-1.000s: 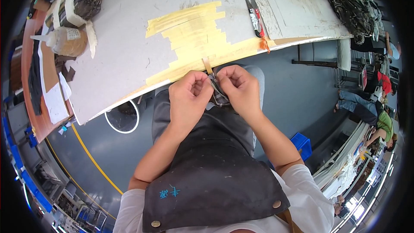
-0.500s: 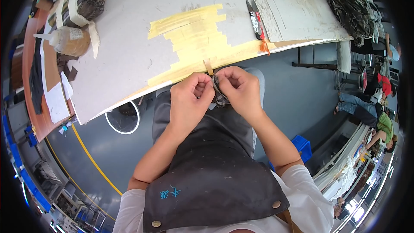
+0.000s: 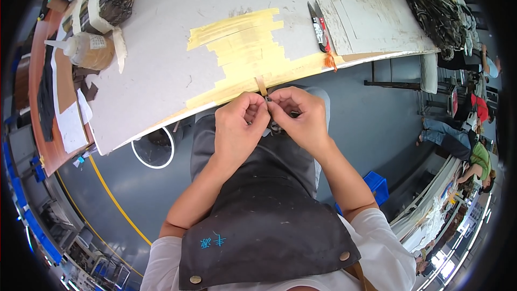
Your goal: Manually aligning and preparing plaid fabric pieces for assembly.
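Note:
My left hand [image 3: 240,126] and my right hand [image 3: 299,117] meet at the table's front edge, above my lap. Thumb and forefinger are pinched in each, the fingertips nearly touching. Between them shows a small bit of a thin dark strip [image 3: 275,127], whose rest hangs in loops below and partly behind my right hand. A short tan strap [image 3: 260,84] sticks out over the table edge and ends right at my fingertips. Whether the strip touches the strap is hidden by the fingers.
Yellow tape [image 3: 242,48] covers the middle of the grey tabletop [image 3: 156,75]. Red-handled snips [image 3: 319,28] lie right of it. A glue bottle [image 3: 90,50] stands left, and dark bundled strips [image 3: 431,11] lie far right. Below are a white-rimmed bin [image 3: 171,151] and a blue crate [image 3: 376,185].
My hands have shifted very slightly, staying pinched together. The dark strip that ran along my right fingers now shows less, mostly below the hand.

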`<state>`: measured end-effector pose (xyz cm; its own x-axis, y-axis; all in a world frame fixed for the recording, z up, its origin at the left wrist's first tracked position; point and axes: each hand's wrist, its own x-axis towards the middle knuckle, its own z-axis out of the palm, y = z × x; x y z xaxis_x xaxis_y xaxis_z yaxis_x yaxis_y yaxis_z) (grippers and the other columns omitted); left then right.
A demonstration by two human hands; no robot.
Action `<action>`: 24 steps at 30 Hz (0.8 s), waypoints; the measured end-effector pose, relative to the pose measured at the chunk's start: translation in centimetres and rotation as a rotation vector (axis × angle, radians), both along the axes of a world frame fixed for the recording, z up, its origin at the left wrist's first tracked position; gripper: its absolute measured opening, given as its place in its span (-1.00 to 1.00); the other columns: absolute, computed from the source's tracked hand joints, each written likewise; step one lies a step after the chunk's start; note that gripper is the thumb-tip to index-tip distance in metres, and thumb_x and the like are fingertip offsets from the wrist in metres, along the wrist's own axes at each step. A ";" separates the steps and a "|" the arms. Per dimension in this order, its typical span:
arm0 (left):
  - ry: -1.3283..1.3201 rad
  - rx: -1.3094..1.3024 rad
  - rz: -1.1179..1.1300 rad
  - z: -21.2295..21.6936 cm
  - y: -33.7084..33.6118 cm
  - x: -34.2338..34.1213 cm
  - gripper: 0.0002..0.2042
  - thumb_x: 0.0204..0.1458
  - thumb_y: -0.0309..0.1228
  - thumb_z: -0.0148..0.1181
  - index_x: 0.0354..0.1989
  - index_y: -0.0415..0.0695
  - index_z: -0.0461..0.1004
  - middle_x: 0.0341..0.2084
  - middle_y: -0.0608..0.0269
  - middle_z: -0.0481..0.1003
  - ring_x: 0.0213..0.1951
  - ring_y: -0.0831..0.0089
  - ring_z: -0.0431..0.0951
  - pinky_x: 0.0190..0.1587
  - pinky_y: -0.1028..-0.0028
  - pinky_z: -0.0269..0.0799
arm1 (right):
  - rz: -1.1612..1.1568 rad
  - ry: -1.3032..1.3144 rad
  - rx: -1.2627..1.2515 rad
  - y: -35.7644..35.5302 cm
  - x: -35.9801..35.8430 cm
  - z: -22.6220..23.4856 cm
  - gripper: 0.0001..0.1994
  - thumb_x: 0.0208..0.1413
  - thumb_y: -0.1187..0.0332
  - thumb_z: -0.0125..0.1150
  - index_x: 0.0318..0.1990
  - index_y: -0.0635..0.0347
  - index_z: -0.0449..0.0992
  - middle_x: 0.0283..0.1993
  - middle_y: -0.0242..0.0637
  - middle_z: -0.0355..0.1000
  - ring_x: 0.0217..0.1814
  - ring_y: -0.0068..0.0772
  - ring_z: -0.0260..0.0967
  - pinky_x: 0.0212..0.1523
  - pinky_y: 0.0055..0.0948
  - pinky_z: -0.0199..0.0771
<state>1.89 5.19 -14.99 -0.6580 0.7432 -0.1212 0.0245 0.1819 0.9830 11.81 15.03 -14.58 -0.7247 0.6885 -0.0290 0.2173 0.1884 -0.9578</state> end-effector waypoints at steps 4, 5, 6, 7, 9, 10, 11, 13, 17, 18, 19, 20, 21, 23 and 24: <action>0.015 0.001 0.006 -0.2 -0.1 0.0 -0.95 -0.11 -0.59 0.14 -0.50 -0.30 0.41 -0.65 0.24 0.47 -0.62 0.60 0.47 -0.51 0.61 0.38 | -0.023 -0.006 0.023 -0.3 -0.2 -0.3 -0.92 -0.07 0.55 0.20 -0.38 0.36 0.47 -0.48 -0.26 0.47 -0.52 -0.59 0.44 -0.49 -0.63 0.44; 0.016 0.002 0.007 -0.2 0.0 0.1 -0.95 -0.11 -0.59 0.14 -0.50 -0.30 0.41 -0.65 0.24 0.47 -0.62 0.60 0.47 -0.51 0.61 0.38 | -0.061 -0.031 -0.055 -0.5 -0.3 -0.3 -0.92 -0.06 0.55 0.20 -0.40 0.36 0.46 -0.50 -0.27 0.46 -0.52 -0.61 0.43 -0.50 -0.63 0.44; 0.023 -0.007 0.009 -0.2 0.0 0.1 -0.95 -0.11 -0.59 0.14 -0.50 -0.30 0.41 -0.66 0.24 0.47 -0.61 0.61 0.47 -0.51 0.61 0.38 | -0.099 -0.056 -0.134 -0.7 -0.3 -0.3 -0.93 -0.06 0.54 0.21 -0.42 0.35 0.45 -0.52 -0.27 0.45 -0.53 -0.62 0.42 -0.51 -0.64 0.43; 0.031 -0.016 0.011 -0.1 0.0 0.1 -0.95 -0.11 -0.59 0.15 -0.50 -0.30 0.40 -0.66 0.24 0.47 -0.61 0.61 0.46 -0.51 0.61 0.38 | -0.098 -0.055 -0.133 -0.9 -0.3 -0.4 -0.93 -0.06 0.54 0.21 -0.42 0.35 0.45 -0.52 -0.27 0.45 -0.53 -0.62 0.42 -0.51 -0.64 0.43; 0.051 -0.025 -0.012 0.2 -0.1 0.1 -0.96 -0.10 -0.60 0.13 -0.49 -0.31 0.40 -0.64 0.28 0.46 -0.60 0.66 0.44 -0.51 0.65 0.36 | -0.118 -0.041 -0.129 -1.1 -0.3 -0.5 -0.93 -0.06 0.54 0.21 -0.45 0.34 0.44 -0.54 -0.29 0.44 -0.53 -0.64 0.41 -0.50 -0.63 0.43; 0.070 -0.034 -0.038 0.2 -0.1 0.1 -0.97 -0.08 -0.62 0.11 -0.48 -0.33 0.41 -0.62 0.32 0.45 -0.59 0.72 0.41 -0.51 0.68 0.35 | -0.116 -0.041 -0.128 -1.1 -0.4 -0.6 -0.93 -0.06 0.54 0.21 -0.45 0.34 0.44 -0.54 -0.29 0.44 -0.53 -0.64 0.41 -0.50 -0.63 0.43; 0.069 -0.034 -0.037 0.1 -0.1 0.1 -0.97 -0.08 -0.62 0.11 -0.48 -0.33 0.41 -0.62 0.32 0.45 -0.59 0.72 0.41 -0.51 0.68 0.35 | -0.123 -0.037 -0.067 -1.2 -0.5 -0.6 -0.93 -0.04 0.52 0.20 -0.45 0.34 0.44 -0.55 -0.31 0.44 -0.55 -0.65 0.39 -0.52 -0.63 0.40; 0.091 0.016 -0.024 -0.4 -0.2 0.1 -0.94 -0.10 -0.57 0.15 -0.49 -0.29 0.40 -0.67 0.26 0.45 -0.62 0.65 0.43 -0.53 0.64 0.35 | -0.129 -0.035 -0.006 -1.3 -0.6 -0.8 -0.92 -0.02 0.51 0.18 -0.46 0.34 0.43 -0.56 -0.32 0.43 -0.57 -0.66 0.36 -0.54 -0.63 0.37; -0.072 0.013 0.047 -1.3 -0.5 0.8 -0.94 -0.09 -0.57 0.14 -0.48 -0.29 0.40 -0.67 0.31 0.44 -0.62 0.70 0.39 -0.53 0.67 0.32 | -0.212 -0.084 -0.169 -1.1 -0.6 -2.3 -0.87 0.05 0.45 0.13 -0.46 0.35 0.43 -0.60 -0.38 0.40 -0.61 -0.70 0.27 -0.59 -0.61 0.26; -0.147 0.001 0.062 -1.4 -0.5 0.9 -0.94 -0.07 -0.57 0.14 -0.48 -0.29 0.40 -0.67 0.33 0.43 -0.62 0.72 0.38 -0.53 0.68 0.31 | -0.236 -0.027 -0.290 -1.0 -0.4 -2.5 -0.85 0.07 0.44 0.12 -0.46 0.35 0.42 -0.61 -0.40 0.39 -0.61 -0.72 0.24 -0.60 -0.61 0.23; -0.222 -0.011 0.077 -1.5 -0.6 1.0 -0.94 -0.06 -0.57 0.13 -0.47 -0.29 0.40 -0.67 0.36 0.43 -0.62 0.74 0.36 -0.54 0.69 0.30 | -0.233 -0.018 -0.352 -1.0 -0.1 -2.3 -0.86 0.08 0.43 0.10 -0.43 0.34 0.43 -0.61 -0.46 0.36 -0.57 -0.75 0.25 -0.55 -0.65 0.26; -0.224 -0.012 0.079 -1.5 -0.6 1.0 -0.94 -0.06 -0.57 0.13 -0.47 -0.29 0.40 -0.67 0.36 0.43 -0.62 0.74 0.36 -0.54 0.69 0.30 | -0.232 -0.020 -0.353 -1.3 -0.1 -1.8 -0.86 0.08 0.43 0.10 -0.43 0.34 0.43 -0.61 -0.46 0.36 -0.57 -0.75 0.25 -0.55 -0.65 0.26; -0.246 0.001 0.081 -1.6 -0.6 1.0 -0.95 -0.04 -0.57 0.12 -0.47 -0.29 0.40 -0.66 0.38 0.42 -0.61 0.75 0.36 -0.54 0.69 0.30 | -0.196 -0.022 -0.319 -1.5 -0.2 -1.3 -0.87 0.09 0.43 0.09 -0.41 0.33 0.44 -0.59 -0.47 0.37 -0.54 -0.75 0.25 -0.52 -0.67 0.26; -0.268 0.016 0.083 -1.7 -0.7 1.1 -0.94 -0.02 -0.56 0.11 -0.46 -0.29 0.40 -0.66 0.40 0.42 -0.60 0.76 0.36 -0.54 0.70 0.29 | -0.160 -0.025 -0.282 -1.6 -0.2 -1.1 -0.88 0.09 0.43 0.09 -0.39 0.32 0.44 -0.57 -0.48 0.37 -0.52 -0.76 0.25 -0.49 -0.70 0.27; -0.279 0.026 0.076 -1.8 -0.7 1.1 -0.95 -0.01 -0.56 0.10 -0.44 -0.29 0.40 -0.64 0.40 0.42 -0.60 0.76 0.36 -0.54 0.70 0.29 | -0.165 0.005 -0.339 -1.6 -0.2 -1.3 -0.89 0.08 0.44 0.10 -0.39 0.31 0.44 -0.53 -0.47 0.38 -0.50 -0.77 0.26 -0.47 -0.71 0.28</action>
<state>2.96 4.45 -16.78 -0.6555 0.6985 -0.2872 -0.2607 0.1476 0.9541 11.62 13.40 -15.85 -0.6054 0.7478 -0.2726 0.2137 -0.1772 -0.9607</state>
